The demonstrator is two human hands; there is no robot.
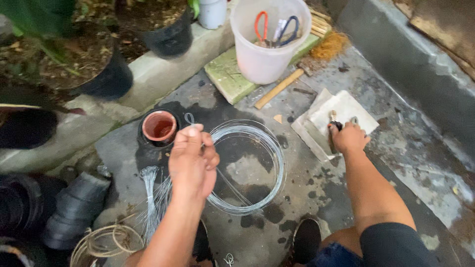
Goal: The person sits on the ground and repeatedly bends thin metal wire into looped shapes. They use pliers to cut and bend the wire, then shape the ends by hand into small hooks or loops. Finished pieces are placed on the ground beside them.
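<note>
The left hand [193,158] pinches a thin, shiny wire end [189,118] drawn up from the round coil of silvery wire [247,165] lying on the wet, mottled concrete floor [316,188]. The right hand [349,137] closes around dark-handled pliers [336,123] on a pale flat tile [341,111]. A small terracotta pot [159,126] stands just beside the coil; a white plastic bucket [264,59] of tools stands beyond.

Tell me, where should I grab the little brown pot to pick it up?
Probably by its rim, from above. The little brown pot stands upright with its open mouth facing up, nested in a black pot, so only the rim is easy to pinch.
</note>
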